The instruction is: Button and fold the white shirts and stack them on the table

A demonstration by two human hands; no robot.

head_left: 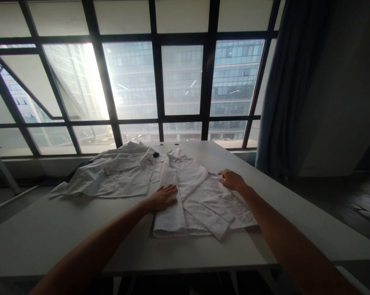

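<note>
A white long-sleeved shirt [197,176] lies spread on the white table in front of me, its collar toward the window and one sleeve slanting across its lower part. My left hand [164,197] rests flat on the shirt's left side, palm down with the fingers stretched. At the right edge of the shirt is my right hand [231,179], its fingers loosely bent and a little apart, tips touching or just over the cloth. A second pale shirt [120,174] lies rumpled to the left, its right edge close against the first.
The white table [89,229] runs from my front edge to the window [181,82]. A small dark item [156,154] sits by the second shirt's collar. A blue curtain [283,90] hangs on the right. Another white table's corner [0,164] shows at far left.
</note>
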